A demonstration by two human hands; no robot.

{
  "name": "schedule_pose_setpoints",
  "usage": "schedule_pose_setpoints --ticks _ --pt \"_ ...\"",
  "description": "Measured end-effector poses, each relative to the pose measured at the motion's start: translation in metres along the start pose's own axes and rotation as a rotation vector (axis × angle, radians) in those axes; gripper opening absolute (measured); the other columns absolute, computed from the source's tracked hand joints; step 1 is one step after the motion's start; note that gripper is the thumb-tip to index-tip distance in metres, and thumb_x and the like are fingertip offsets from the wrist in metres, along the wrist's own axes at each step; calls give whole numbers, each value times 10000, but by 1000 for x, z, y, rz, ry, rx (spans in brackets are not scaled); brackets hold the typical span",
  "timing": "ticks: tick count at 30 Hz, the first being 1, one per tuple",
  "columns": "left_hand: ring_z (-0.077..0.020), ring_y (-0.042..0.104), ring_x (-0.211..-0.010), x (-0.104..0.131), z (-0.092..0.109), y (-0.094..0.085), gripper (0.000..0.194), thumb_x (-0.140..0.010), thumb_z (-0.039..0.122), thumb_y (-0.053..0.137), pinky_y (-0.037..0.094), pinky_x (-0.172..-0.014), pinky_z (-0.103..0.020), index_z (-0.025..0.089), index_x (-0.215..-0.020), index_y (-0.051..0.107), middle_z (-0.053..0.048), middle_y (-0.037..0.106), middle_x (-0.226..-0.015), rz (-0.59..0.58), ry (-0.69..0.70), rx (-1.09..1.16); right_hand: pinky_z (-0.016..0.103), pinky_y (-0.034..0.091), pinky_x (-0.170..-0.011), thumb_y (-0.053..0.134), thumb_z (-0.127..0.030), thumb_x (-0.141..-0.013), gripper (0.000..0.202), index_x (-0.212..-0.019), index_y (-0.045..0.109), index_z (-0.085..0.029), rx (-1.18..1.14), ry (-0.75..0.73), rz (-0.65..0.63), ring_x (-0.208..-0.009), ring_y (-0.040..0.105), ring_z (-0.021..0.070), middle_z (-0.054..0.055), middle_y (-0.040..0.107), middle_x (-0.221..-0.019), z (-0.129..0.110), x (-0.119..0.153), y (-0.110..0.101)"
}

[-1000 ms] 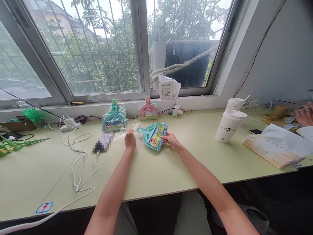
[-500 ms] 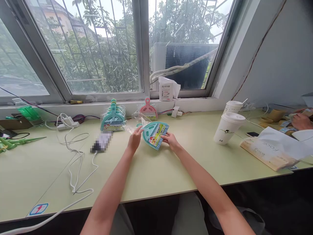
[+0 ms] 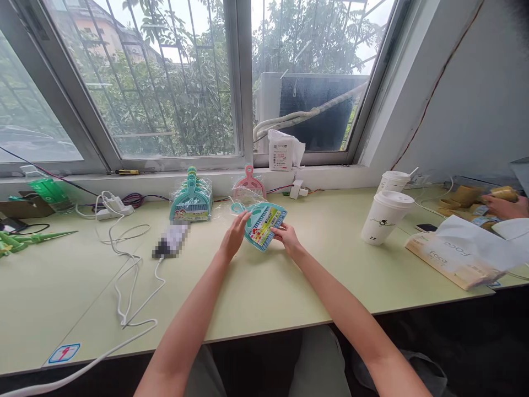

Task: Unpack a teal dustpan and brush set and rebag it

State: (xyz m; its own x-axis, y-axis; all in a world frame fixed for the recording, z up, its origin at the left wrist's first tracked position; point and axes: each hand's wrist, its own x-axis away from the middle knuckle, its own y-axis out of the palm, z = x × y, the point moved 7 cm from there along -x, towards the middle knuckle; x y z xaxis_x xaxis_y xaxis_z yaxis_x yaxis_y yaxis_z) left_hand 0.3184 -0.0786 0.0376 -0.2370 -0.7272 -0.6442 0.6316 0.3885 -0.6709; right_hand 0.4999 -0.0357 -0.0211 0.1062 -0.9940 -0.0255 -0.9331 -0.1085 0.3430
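A teal dustpan and brush set (image 3: 264, 225) with a yellow-green label is held tilted over the middle of the table. My right hand (image 3: 288, 238) pinches its right edge by the bristles. My left hand (image 3: 235, 236) lies along its left side, fingers extended and touching the pan near the handle. Clear plastic wrap shows around the handle. Behind, at the left, stands a row of wrapped teal sets (image 3: 190, 201); a wrapped pink set (image 3: 249, 184) leans near the sill.
At the right are two white cups (image 3: 386, 218), a tissue pack (image 3: 458, 253) and a person's hand (image 3: 506, 207) holding a brownish roll. A blurred phone (image 3: 171, 240), white cables and a power strip (image 3: 115, 212) lie at the left.
My left hand has shifted right from the handle onto the pan's left side, and its fingers have straightened. The set has turned slightly. The other person's hand has lifted a roll.
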Motion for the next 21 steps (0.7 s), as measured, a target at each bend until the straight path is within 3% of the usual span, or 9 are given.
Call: schedule_pose_setpoints --ticks 2,4,6,8,10,13,17,21 --pt "-227 271 -1408 0 2 -12 488 -893 163 439 233 -1149 -445 215 -1376 386 -117 331 -1498 141 -37 -53 353 587 -829 725 -152 -685 228 -897 640 -157 -22 -31 25 -805 693 169 57 716 -918 -1 -1 -2" --pt "-269 148 -1445 2 -4 -28 604 -866 270 550 142 -1164 -495 185 -1411 304 -163 214 -1538 337 -179 -83 348 581 -848 721 -164 -686 237 -907 634 -160 -49 -54 53 -815 691 166 54 714 -925 -3 -1 -5" --pt "-294 64 -1455 8 -17 -41 815 -824 364 621 146 -1158 -512 181 -1463 149 -190 108 -1557 536 -405 -34 344 575 -865 723 -182 -685 247 -912 627 -166 -82 -71 74 -838 690 168 53 713 -938 -5 -1 -8" --pt "-282 114 -1451 14 -37 -40 862 -850 428 576 237 -1137 -480 194 -1478 35 -196 109 -1553 628 -641 176 342 573 -870 731 -203 -678 258 -911 623 -171 -107 -86 85 -864 689 176 54 713 -954 -7 -1 -10" --pt "-252 306 -1395 13 -55 -19 719 -921 472 420 352 -1084 -426 177 -1474 68 -210 257 -1504 530 -800 563 345 572 -869 742 -217 -669 269 -906 621 -174 -118 -91 80 -873 688 182 54 713 -961 -8 -1 -9" --pt "-219 553 -1199 3 -60 16 570 -944 465 343 462 -986 -366 147 -1412 279 -201 509 -1326 298 -817 1075 354 571 -870 753 -223 -659 277 -897 618 -177 -96 -83 40 -861 689 183 53 712 -953 -9 1 -4" --pt "-181 643 -1024 0 -56 26 549 -814 306 605 501 -924 -324 193 -1321 427 -95 638 -1166 256 -718 1242 361 575 -846 749 -232 -660 298 -913 599 -184 -35 -83 20 -825 687 176 48 710 -928 -9 6 4" --pt "-179 660 -960 -1 -42 33 627 -708 242 705 504 -907 -334 207 -1287 467 -54 675 -1083 154 -655 1306 364 578 -821 744 -255 -666 346 -950 553 -201 -30 -136 88 -812 681 174 38 701 -894 -13 10 3"
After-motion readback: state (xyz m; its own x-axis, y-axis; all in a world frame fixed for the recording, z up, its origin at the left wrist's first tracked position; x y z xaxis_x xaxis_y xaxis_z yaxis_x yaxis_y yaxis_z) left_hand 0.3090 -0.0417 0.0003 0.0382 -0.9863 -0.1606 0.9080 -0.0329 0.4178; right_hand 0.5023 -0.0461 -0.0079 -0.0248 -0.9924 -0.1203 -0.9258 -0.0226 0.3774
